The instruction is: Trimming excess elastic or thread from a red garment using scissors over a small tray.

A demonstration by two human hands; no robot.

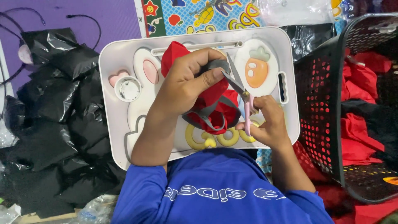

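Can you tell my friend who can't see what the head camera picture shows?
A left hand grips red and grey fabric over a white lap tray, while the right hand snips it with pink-handled scissors. A black basket stands at the right.

A home floor used as a small sewing workspace. A white lap tray [112, 58] with rabbit and carrot pictures serves as the desk. It rests over a purple mat [83, 12] and a bright children's play mat [207, 14] with cartoon fruit. A heap of black plastic bags [54, 124] lies on the left. On the right, a black basket [327, 108] holds red cloth [360, 79].
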